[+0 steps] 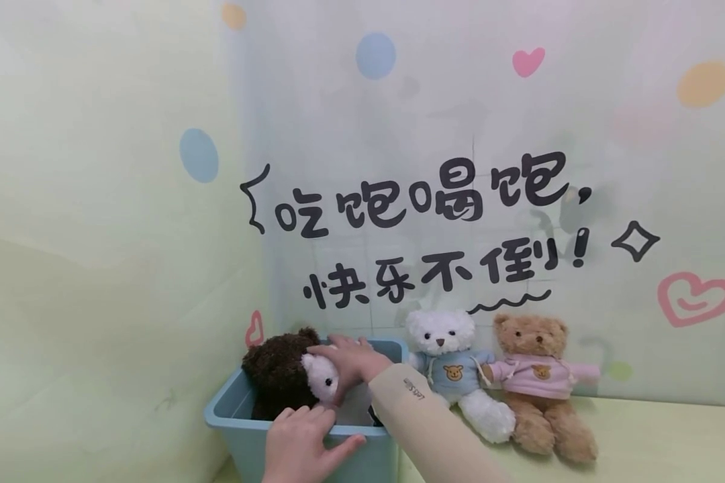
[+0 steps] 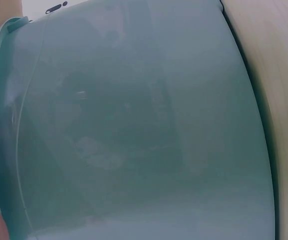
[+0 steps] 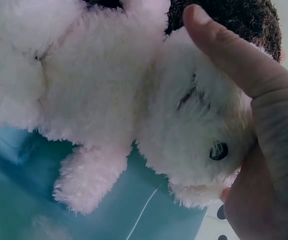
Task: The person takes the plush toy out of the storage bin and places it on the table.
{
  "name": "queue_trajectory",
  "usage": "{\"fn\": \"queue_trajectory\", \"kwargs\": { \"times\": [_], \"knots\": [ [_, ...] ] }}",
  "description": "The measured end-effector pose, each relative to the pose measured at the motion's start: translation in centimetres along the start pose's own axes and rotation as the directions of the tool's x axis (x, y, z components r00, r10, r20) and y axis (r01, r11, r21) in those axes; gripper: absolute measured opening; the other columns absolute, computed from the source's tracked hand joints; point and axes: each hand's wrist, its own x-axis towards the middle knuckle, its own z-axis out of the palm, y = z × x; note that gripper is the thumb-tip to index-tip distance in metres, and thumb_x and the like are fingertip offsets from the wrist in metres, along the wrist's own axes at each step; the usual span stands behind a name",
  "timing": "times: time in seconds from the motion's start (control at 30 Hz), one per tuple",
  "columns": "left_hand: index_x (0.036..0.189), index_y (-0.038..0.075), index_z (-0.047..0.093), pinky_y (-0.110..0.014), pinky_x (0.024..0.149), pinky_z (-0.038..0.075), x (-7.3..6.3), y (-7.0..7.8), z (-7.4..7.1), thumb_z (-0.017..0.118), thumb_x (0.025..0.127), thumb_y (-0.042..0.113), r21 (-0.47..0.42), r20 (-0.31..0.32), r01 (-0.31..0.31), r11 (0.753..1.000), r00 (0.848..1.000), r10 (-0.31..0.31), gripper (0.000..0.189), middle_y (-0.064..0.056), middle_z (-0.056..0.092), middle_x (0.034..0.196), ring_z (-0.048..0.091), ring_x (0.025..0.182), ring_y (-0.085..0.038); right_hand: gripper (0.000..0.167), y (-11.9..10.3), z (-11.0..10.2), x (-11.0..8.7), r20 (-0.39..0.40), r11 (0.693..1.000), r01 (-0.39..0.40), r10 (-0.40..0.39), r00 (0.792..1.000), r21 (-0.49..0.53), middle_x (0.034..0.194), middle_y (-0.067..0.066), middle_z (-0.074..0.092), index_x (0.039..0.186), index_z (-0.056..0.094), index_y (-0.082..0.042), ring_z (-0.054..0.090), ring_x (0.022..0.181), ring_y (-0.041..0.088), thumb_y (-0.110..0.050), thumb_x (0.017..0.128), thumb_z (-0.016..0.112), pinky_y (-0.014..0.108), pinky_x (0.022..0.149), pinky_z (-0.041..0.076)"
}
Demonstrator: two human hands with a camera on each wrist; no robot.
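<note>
A light-blue plastic bin (image 1: 371, 463) stands at the lower middle of the head view. My left hand (image 1: 302, 443) holds its near rim, fingers over the edge and thumb along the outside. My right hand (image 1: 362, 362) reaches over the bin and grips a white teddy bear (image 3: 94, 75) by the head, thumb on one side of the face and fingers behind. This bear wears no clothes and lies sideways in the right wrist view, one arm hanging beside the bin's inner wall. Next to it a dark brown teddy bear (image 1: 278, 369) sits in the bin.
Right of the bin, a white bear in a blue hoodie (image 1: 453, 372) and a tan bear in a pink hoodie (image 1: 534, 376) sit against the printed backdrop (image 1: 459, 121). They rest on a pale wooden table (image 1: 658, 443). A plain pale curtain (image 1: 97, 268) hangs at left.
</note>
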Motion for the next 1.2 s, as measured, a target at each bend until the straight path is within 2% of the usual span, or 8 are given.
{"fn": "queue_trajectory", "kwargs": {
  "times": [0.2,0.5,0.87,1.0,1.2],
  "knots": [
    [0.055,0.030,0.033,-0.020,0.050,0.020,0.00,0.01,0.23,0.053,0.075,0.080,-0.014,-0.032,-0.011,1.000,0.999,0.010,0.058,0.017,0.017,0.053,0.017,0.046,-0.001,0.111,-0.12,0.07,-0.19,0.006,0.999,-0.027,0.027,1.000,-0.035,0.158,0.007,0.020,0.152,0.023,-0.041,0.023,0.144,0.024,-0.038,0.064,0.091,0.050,0.111,0.022],
    [0.056,0.028,0.035,-0.020,0.051,0.018,-0.15,-0.18,-0.21,0.053,0.076,0.079,-0.011,-0.071,-0.035,0.999,0.997,0.034,0.058,0.016,0.018,0.055,0.015,0.047,-0.001,0.097,-0.34,0.30,0.15,-0.026,0.992,0.033,-0.037,0.999,-0.123,0.139,-0.005,0.047,0.144,0.041,-0.036,0.039,0.131,0.019,-0.035,0.061,0.092,0.052,0.105,0.032],
    [0.057,0.028,0.036,-0.020,0.052,0.020,-0.22,0.09,-0.28,0.054,0.077,0.078,-0.020,-0.043,-0.024,1.000,0.999,0.023,0.057,0.017,0.019,0.056,0.017,0.048,-0.001,0.084,-0.39,0.23,0.23,-0.031,0.989,0.032,-0.037,0.999,-0.148,0.136,-0.005,0.050,0.139,0.047,-0.034,0.042,0.128,0.022,-0.036,0.066,0.088,0.051,0.101,0.034],
    [0.057,0.028,0.034,-0.020,0.051,0.019,-0.34,0.02,-0.17,0.054,0.077,0.079,-0.019,-0.056,-0.024,1.000,0.998,0.023,0.058,0.016,0.018,0.056,0.016,0.048,-0.001,0.082,-0.33,0.20,0.17,-0.032,0.991,0.051,-0.056,0.998,-0.127,0.135,-0.004,0.051,0.138,0.049,-0.033,0.043,0.126,0.022,-0.036,0.067,0.088,0.052,0.101,0.035],
    [0.057,0.027,0.033,-0.021,0.052,0.020,-0.13,0.00,0.03,0.054,0.077,0.078,-0.022,-0.063,-0.030,0.999,0.998,0.029,0.059,0.015,0.018,0.055,0.017,0.048,-0.002,0.081,0.09,0.32,0.36,-0.051,0.991,0.038,-0.044,0.998,-0.126,0.133,-0.005,0.052,0.138,0.049,-0.034,0.044,0.126,0.022,-0.037,0.066,0.088,0.051,0.101,0.035]
  ]
}}
